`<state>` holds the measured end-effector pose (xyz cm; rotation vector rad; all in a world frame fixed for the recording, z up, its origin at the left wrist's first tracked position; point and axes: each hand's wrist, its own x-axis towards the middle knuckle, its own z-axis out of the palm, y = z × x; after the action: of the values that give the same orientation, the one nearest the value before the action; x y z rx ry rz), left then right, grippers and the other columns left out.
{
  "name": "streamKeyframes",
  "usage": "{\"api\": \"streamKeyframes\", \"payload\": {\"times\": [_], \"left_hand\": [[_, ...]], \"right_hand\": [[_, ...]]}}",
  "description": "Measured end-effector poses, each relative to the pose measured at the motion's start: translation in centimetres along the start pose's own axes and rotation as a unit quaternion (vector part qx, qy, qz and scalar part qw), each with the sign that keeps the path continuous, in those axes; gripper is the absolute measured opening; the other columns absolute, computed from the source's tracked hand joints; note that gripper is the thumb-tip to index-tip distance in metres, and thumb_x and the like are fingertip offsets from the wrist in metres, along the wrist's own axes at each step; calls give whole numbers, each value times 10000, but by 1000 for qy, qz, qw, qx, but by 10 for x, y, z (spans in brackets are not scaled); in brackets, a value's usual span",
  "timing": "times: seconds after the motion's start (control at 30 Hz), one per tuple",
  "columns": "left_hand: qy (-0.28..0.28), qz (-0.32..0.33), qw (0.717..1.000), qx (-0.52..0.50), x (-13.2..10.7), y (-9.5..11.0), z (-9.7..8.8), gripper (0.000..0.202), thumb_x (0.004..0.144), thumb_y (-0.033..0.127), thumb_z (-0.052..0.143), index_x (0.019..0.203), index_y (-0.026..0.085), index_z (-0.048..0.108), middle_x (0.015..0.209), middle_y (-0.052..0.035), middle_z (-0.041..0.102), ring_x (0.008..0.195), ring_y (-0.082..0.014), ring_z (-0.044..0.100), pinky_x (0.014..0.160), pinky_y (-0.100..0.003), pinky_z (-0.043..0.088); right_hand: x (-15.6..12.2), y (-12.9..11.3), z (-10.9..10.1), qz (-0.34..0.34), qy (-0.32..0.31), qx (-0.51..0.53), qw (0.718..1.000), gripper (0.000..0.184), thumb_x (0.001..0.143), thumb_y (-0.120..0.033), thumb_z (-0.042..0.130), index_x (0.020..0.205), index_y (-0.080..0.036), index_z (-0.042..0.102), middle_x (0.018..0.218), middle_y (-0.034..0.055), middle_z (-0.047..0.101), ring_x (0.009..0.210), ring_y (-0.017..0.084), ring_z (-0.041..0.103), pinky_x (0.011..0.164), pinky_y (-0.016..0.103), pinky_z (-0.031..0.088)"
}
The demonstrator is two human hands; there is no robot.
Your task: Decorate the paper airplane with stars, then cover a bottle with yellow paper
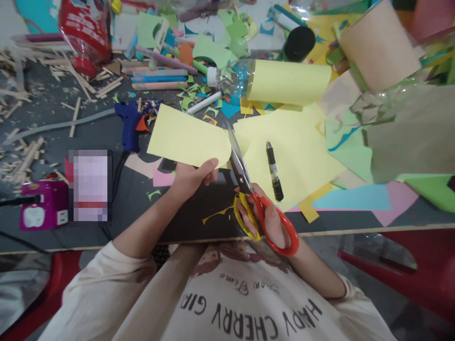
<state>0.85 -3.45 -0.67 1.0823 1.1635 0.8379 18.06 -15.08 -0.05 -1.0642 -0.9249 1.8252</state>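
Observation:
My left hand (pixel 195 176) pinches a piece of yellow paper (pixel 188 137) along its near edge, thumb on top. The paper's right end is cut to a rounded corner. My right hand (pixel 272 220) grips scissors (pixel 239 166) by their handles, one loop red and the other yellow. Their blades point up and away, against the rounded end of the paper. Right of the blades, a larger yellow sheet (pixel 298 147) lies on the table with a black pen (pixel 273 170) on it. A thin yellow offcut (pixel 218 215) rests near the table's front edge.
A clear bottle wrapped in yellow paper (pixel 289 83) lies behind the sheet. To the left are a blue glue gun (pixel 128 125), a purple box (pixel 42 206) and scattered wooden sticks (pixel 30 154). Markers (pixel 159 79), paper scraps and a red-labelled bottle (pixel 85 35) crowd the back.

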Motion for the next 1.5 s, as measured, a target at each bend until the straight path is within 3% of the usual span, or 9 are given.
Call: {"api": "streamKeyframes", "payload": {"times": [0.3, 0.53, 0.7, 0.83, 1.03, 1.23, 1.5], "left_hand": [[5, 36, 998, -45, 3, -5, -3, 340, 699, 384, 714, 491, 196, 522, 393, 54, 433, 323, -36, 335, 326, -196, 281], [29, 34, 997, -69, 5, -3, 0, 357, 719, 456, 766, 654, 209, 517, 398, 82, 436, 308, -51, 369, 324, -201, 275], [70, -13, 996, -45, 6, -5, 0, 383, 703, 498, 760, 690, 216, 502, 452, 57, 457, 332, -57, 383, 312, -211, 290], [84, -48, 995, -32, 5, -6, 0, 343, 637, 455, 757, 703, 207, 531, 512, 23, 506, 352, -77, 415, 308, -227, 299], [62, -61, 996, -5, 1, -1, 0, 357, 596, 427, 779, 579, 217, 491, 442, 27, 453, 343, -78, 388, 327, -239, 303], [73, -71, 995, -14, 2, -4, -2, 378, 578, 443, 789, 630, 212, 495, 490, 24, 472, 361, -75, 406, 324, -229, 303], [90, -84, 991, -45, 5, -3, -2, 481, 511, 443, 778, 834, 203, 515, 580, 31, 543, 392, -95, 474, 333, -210, 334]], "right_hand": [[2, -6, 1, 0, 17, -49, 999, 684, 861, -858, 405, 1192, -266, 489, 597, -106, 432, 353, 68, 278, 401, 278, 249], [-1, -1, -2, -4, 13, -55, 998, 644, 888, -822, 418, 1239, -286, 486, 646, -96, 448, 384, 60, 289, 417, 261, 275], [-5, -1, -1, 23, -14, -36, 999, 721, 838, -871, 422, 1286, -307, 460, 833, -43, 507, 418, 49, 321, 394, 252, 256], [-7, -7, -4, 16, -43, -18, 999, 692, 858, -854, 406, 1313, -334, 445, 915, -5, 536, 491, 78, 360, 451, 286, 335], [-4, -15, -9, 29, -43, -57, 997, 719, 845, -878, 376, 1266, -309, 506, 776, -2, 518, 546, 148, 426, 456, 316, 409], [-3, -6, -5, 29, -18, -16, 999, 699, 843, -866, 425, 1274, -319, 482, 875, -14, 536, 465, 83, 362, 403, 289, 349], [-3, -5, -5, 25, -21, -38, 999, 701, 855, -858, 413, 1301, -319, 456, 759, -54, 496, 432, 86, 331, 437, 301, 333]]}}
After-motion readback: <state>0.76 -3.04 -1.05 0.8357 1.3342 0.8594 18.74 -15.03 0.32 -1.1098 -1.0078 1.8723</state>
